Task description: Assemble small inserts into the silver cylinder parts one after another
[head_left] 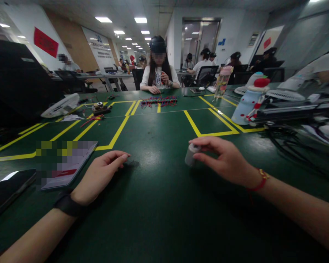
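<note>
Right hand [222,157], four o'clock in my view: fingers gripping grey cylinder [190,156]. Left hand [100,173], eight o'clock: fingers pinched together (contents unclear).

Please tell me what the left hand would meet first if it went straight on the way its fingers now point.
Probably the cylinder held in the right hand: the left hand's fingers point roughly towards it. Depth is unclear, so it might pass to one side.

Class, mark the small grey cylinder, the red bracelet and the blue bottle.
Small grey cylinder [190,157], head view: its side wall.
Red bracelet [260,185], head view: its band.
Blue bottle [241,110], head view: its body.
</note>
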The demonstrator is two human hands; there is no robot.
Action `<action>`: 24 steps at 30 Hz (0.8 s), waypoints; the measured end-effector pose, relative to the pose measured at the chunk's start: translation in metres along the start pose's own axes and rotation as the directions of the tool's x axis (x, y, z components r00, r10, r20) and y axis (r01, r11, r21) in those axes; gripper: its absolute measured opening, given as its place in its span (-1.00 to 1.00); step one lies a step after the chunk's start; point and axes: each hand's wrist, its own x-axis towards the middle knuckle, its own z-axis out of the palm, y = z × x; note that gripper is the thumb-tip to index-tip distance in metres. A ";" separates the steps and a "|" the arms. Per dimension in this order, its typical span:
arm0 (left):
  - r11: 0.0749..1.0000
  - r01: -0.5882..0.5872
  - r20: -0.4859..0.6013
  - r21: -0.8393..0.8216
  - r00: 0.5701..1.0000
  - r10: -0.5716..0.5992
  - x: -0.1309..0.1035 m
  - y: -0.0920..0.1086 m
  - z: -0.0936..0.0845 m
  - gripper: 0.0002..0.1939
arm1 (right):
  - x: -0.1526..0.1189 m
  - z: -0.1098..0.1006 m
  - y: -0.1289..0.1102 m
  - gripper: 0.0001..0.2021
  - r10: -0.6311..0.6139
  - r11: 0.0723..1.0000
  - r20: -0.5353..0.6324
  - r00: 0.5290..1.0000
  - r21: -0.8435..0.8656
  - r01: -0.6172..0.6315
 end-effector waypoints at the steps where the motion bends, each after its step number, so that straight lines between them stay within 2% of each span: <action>1: 1.000 -0.005 -0.001 0.007 1.000 0.005 0.000 0.000 0.000 -0.65 | -0.002 0.014 -0.007 -0.71 -0.048 0.999 0.070 0.996 0.028 0.046; 4: 0.998 -0.024 -0.003 0.052 1.000 0.025 0.000 0.002 -0.001 -0.64 | -0.010 0.038 -0.014 -0.71 -0.131 0.989 0.160 0.978 0.096 0.116; 7: 0.985 -0.082 -0.006 0.149 0.996 0.084 -0.004 0.013 0.005 -0.66 | -0.015 0.044 -0.010 -0.68 -0.100 0.985 0.159 0.982 0.156 0.075; 9: 0.967 -0.163 0.010 0.195 0.986 0.164 -0.010 0.028 0.016 -0.69 | -0.016 0.045 -0.006 -0.64 -0.053 0.982 0.174 0.983 0.187 0.020; 12: 0.921 -0.362 0.135 0.142 0.929 0.345 -0.023 0.057 0.038 -0.72 | -0.017 0.048 -0.004 -0.48 0.000 0.965 0.175 0.985 0.259 -0.046; 14: 0.897 -0.433 0.206 0.091 0.889 0.409 -0.029 0.075 0.054 -0.72 | -0.017 0.051 -0.002 -0.42 0.017 0.949 0.172 0.985 0.306 -0.070; 17: 0.865 -0.500 0.233 0.045 0.847 0.478 -0.032 0.093 0.071 -0.76 | -0.017 0.053 -0.002 -0.44 0.037 0.936 0.185 0.982 0.337 -0.099; 20: 0.874 -0.485 0.214 0.021 0.856 0.470 -0.030 0.100 0.073 -0.80 | -0.016 0.052 -0.002 -0.45 0.036 0.931 0.193 0.980 0.349 -0.103; 24: 0.906 -0.424 0.137 0.001 0.897 0.420 -0.026 0.092 0.060 -0.77 | -0.015 0.051 -0.003 -0.48 0.008 0.953 0.189 0.982 0.295 -0.065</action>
